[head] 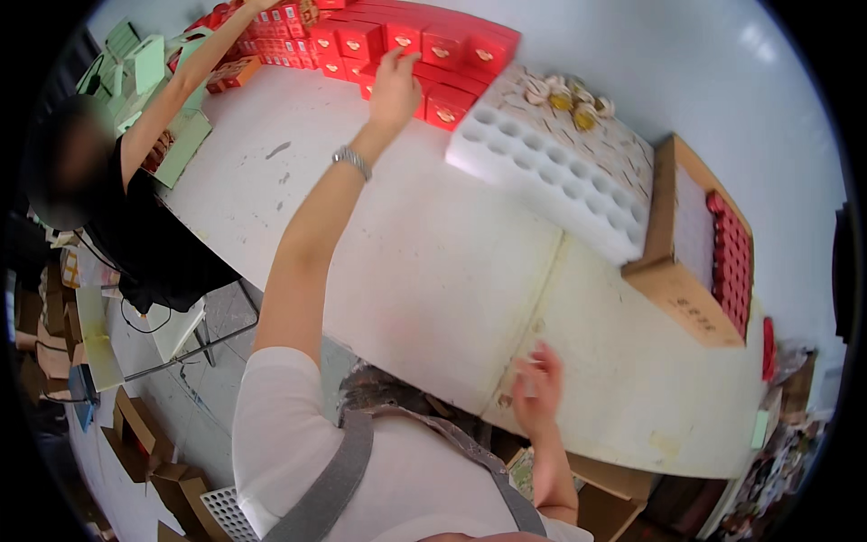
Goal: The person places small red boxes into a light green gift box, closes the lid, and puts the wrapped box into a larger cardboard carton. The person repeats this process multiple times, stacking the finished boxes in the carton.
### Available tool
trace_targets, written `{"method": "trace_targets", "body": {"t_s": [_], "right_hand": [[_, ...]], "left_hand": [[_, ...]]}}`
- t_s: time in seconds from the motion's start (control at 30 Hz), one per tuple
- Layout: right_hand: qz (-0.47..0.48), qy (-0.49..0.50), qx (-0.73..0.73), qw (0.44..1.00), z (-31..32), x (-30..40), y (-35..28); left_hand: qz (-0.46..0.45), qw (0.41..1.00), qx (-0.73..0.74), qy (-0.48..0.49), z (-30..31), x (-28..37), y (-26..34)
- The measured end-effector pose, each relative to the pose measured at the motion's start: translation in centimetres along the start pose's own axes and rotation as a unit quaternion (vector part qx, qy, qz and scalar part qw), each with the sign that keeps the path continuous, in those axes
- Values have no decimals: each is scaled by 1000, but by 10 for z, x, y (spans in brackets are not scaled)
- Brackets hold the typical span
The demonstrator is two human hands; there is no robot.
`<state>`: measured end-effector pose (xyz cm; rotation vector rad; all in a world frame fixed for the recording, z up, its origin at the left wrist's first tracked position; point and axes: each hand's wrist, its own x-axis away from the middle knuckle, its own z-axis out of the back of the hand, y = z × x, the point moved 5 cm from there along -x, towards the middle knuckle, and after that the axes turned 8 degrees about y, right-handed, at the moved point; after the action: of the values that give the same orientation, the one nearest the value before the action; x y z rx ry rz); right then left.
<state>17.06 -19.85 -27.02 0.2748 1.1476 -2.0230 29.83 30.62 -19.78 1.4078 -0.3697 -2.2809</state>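
My left hand (395,95) is stretched out to the stacked red cardboard gift boxes (443,53) at the far side of the table. Its fingers overlap the front of a lower red box, and whether they grip it or only rest on it cannot be told. Above the near part of the white table (433,244), my right hand (537,391) hangs with bent, parted fingers and nothing in it. It is slightly blurred. A white foam tray (552,173) with rows of round holes lies between the red boxes and an open carton.
Small jars (572,101) stand on a patterned board by the foam tray. The open carton (691,298) holds several red-capped items (731,257). At left, a co-worker (169,251) reaches across light green boxes (186,146). Empty cartons (139,433) lie on the floor.
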Motion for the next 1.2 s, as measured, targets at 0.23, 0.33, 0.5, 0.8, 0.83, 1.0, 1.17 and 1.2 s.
{"method": "trace_targets", "body": {"t_s": [0.23,0.33,0.5,0.8,0.83,1.0,1.17,1.2], "right_hand": [[82,-115,-43,989,-77,-47,-20],[27,-148,-26,988,-76,-45,-11],[22,-150,-30,988,-76,-41,-9],[19,-114,-37,993,-73,-39,-8],[31,-103,-47,993,-72,-38,-9],[26,-100,-40,994,-74,-33,-5],[38,-74,-84,993,-66,-44,-12],[62,-48,-96,992,-63,-49,-17]], "left_hand": [[203,960,-190,-26,-18,-122,-130],[171,957,-221,-78,-35,-127,-140],[20,977,-210,-35,-41,-118,-147],[109,972,-189,-85,-7,-135,-146],[105,959,-220,-147,-6,-133,-139],[68,946,-265,-175,23,-132,-86],[325,862,388,-22,91,-24,-17],[357,812,457,-73,104,24,5]]}}
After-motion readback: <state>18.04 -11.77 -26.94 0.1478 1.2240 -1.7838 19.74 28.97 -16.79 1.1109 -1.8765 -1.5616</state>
